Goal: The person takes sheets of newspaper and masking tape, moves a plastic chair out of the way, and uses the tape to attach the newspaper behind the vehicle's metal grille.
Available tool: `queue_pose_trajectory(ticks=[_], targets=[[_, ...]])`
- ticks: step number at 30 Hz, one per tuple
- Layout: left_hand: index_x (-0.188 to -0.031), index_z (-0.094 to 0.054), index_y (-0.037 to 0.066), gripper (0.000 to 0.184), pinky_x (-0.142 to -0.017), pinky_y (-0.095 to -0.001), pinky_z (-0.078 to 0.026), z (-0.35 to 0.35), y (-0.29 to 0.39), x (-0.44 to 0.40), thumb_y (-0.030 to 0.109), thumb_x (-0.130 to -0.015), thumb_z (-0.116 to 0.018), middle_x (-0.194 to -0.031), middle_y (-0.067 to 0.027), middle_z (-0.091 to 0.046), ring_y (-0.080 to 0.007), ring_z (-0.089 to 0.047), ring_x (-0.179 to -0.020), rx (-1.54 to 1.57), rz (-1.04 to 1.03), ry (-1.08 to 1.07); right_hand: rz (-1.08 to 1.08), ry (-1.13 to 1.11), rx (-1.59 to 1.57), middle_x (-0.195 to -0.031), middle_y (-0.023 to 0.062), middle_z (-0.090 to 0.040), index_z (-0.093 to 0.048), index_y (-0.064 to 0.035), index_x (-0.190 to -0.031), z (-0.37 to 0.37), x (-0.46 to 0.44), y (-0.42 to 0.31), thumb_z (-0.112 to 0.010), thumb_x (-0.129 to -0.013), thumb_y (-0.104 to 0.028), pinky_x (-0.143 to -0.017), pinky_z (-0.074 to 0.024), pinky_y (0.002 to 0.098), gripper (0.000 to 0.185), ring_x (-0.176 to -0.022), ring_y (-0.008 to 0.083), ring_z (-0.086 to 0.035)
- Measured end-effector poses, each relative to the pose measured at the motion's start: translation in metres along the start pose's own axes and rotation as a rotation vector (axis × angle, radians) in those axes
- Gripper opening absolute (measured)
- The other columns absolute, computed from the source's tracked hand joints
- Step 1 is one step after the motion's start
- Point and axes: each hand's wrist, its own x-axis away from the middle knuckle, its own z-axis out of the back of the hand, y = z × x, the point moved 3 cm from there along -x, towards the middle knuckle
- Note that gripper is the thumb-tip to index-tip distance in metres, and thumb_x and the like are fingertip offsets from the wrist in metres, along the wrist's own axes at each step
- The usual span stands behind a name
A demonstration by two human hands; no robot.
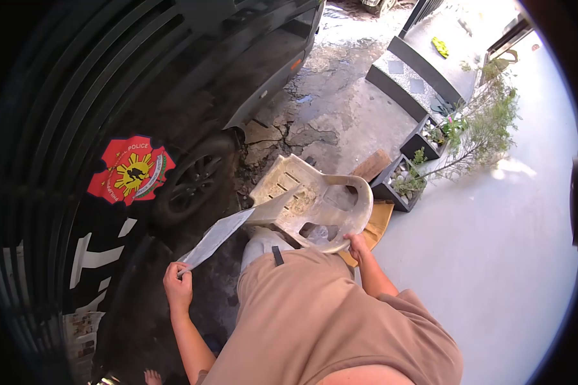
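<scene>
A dirty pale plastic chair point(359, 215) stands in front of my body, its slotted seat covered with whitish crumbs or residue. My right hand point(356, 244) is closed round the edge of its backrest. Out to the left, my left hand point(179, 280) pinches the near end of a translucent plastic sheet point(218, 235). The sheet stretches up and right from my fingers, its far end over the chair seat. A clear crumpled plastic piece point(318, 234) shows by the opening in the chair back.
A dark vehicle point(192, 77) with a red emblem fills the left side. Dark planters point(392, 186) with plants stand at right, beside a pale wall point(494, 256). Brown cardboard point(380, 221) and a brick point(370, 165) lie near the chair. The concrete ground point(327, 109) is cracked.
</scene>
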Motion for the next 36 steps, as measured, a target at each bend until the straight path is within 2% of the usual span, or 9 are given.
queue_pose_trajectory(ticks=[2, 9, 15, 19, 21, 24, 30, 33, 36], targets=[[-0.081, -0.053, -0.001, 0.006, -0.079, -0.0400, -0.050, -0.001, 0.002, 0.005, 0.002, -0.079, -0.058, -0.089, -0.0159, -0.065, -0.0349, -0.064, -0.085, 0.021, 0.044, 0.009, 0.200, -0.061, 0.051, -0.114, 0.0149, -0.067, -0.057, 0.0055, -0.127, -0.007, 0.013, -0.031, -0.065, -0.074, 0.000, -0.090, -0.0523, 0.0358, 0.053, -0.102, 0.0289, -0.064], [-0.081, -0.053, -0.001, 0.006, -0.079, -0.0413, -0.049, -0.027, -0.010, 0.008, 0.003, -0.080, -0.057, -0.089, -0.0165, -0.066, -0.0364, -0.063, -0.084, 0.025, 0.058, -0.014, 0.231, -0.271, 0.325, -0.104, 0.0107, -0.071, -0.066, 0.0050, -0.114, -0.027, -0.004, -0.176, -0.066, -0.071, 0.003, -0.091, -0.0510, 0.0352, 0.043, -0.096, 0.0244, -0.066], [-0.084, -0.056, -0.002, 0.006, -0.078, -0.0412, -0.050, -0.036, 0.018, 0.041, 0.003, -0.080, -0.059, -0.089, -0.0170, -0.066, -0.0369, -0.063, -0.083, 0.022, 0.177, 0.007, 0.132, -0.478, 0.450, -0.102, 0.0094, -0.072, -0.065, 0.0013, -0.118, -0.039, -0.065, -0.265, -0.068, -0.077, -0.003, -0.083, -0.0528, 0.0344, 0.042, -0.090, 0.0215, -0.067], [-0.085, -0.058, -0.001, 0.007, -0.077, -0.0416, -0.050, -0.077, 0.047, 0.065, 0.005, -0.081, -0.060, -0.089, -0.0183, -0.066, -0.0386, -0.064, -0.085, -0.010, 0.345, 0.055, 0.402, -0.117, 0.716, -0.100, 0.0091, -0.071, -0.063, -0.0008, -0.119, -0.023, -0.143, -0.309, -0.071, -0.081, -0.007, -0.076, -0.0538, 0.0346, 0.040, -0.086, 0.0204, -0.067], [-0.086, -0.059, -0.001, 0.009, -0.076, -0.0435, -0.050, -0.100, 0.073, 0.081, 0.007, -0.081, -0.061, -0.088, -0.0194, -0.064, -0.0406, -0.064, -0.088, -0.091, 0.370, 0.080, 0.415, 0.054, 0.918, -0.099, 0.0091, -0.071, -0.063, -0.0017, -0.119, -0.015, -0.158, -0.322, -0.072, -0.082, -0.009, -0.074, -0.0540, 0.0345, 0.039, -0.084, 0.0200, -0.067], [-0.088, -0.060, 0.000, 0.011, -0.075, -0.0445, -0.050, -0.136, 0.104, 0.100, 0.008, -0.081, -0.061, -0.088, -0.0189, -0.065, -0.0407, -0.064, -0.087, -0.072, 0.456, 0.082, 0.365, -0.234, 0.727, -0.107, 0.0114, -0.070, -0.059, -0.0021, -0.126, 0.002, -0.204, -0.319, -0.070, -0.086, -0.009, -0.080, -0.0546, 0.0359, 0.042, -0.093, 0.0226, -0.068], [-0.085, -0.059, -0.002, 0.012, -0.076, -0.0409, -0.050, -0.158, 0.156, 0.112, 0.009, -0.080, -0.062, -0.084, -0.0172, -0.065, -0.0362, -0.064, -0.082, -0.072, 0.536, 0.188, 0.043, -0.488, 0.535, -0.112, 0.0101, -0.067, -0.057, -0.0041, -0.130, 0.017, -0.171, -0.299, -0.069, -0.091, -0.013, -0.081, -0.0550, 0.0361, 0.043, -0.097, 0.0229, -0.066], [-0.086, -0.059, -0.002, 0.012, -0.076, -0.0412, -0.050, -0.176, 0.177, 0.118, 0.008, -0.081, -0.062, -0.086, -0.0177, -0.065, -0.0371, -0.064, -0.082, -0.101, 0.579, 0.173, -0.060, -0.445, 0.487, -0.115, 0.0108, -0.067, -0.056, 0.0005, -0.131, 0.025, -0.201, -0.274, -0.065, -0.085, -0.004, -0.083, -0.0540, 0.0363, 0.046, -0.099, 0.0240, -0.066], [-0.088, -0.060, -0.001, 0.012, -0.072, -0.0406, -0.050, -0.190, 0.183, 0.122, 0.009, -0.082, -0.062, -0.088, -0.0177, -0.066, -0.0372, -0.063, -0.082, -0.144, 0.544, 0.127, 0.013, -0.564, 0.468, -0.120, 0.0114, -0.067, -0.059, 0.0035, -0.129, 0.030, -0.220, -0.274, -0.061, -0.079, 0.002, -0.091, -0.0505, 0.0358, 0.050, -0.107, 0.0244, -0.063]])
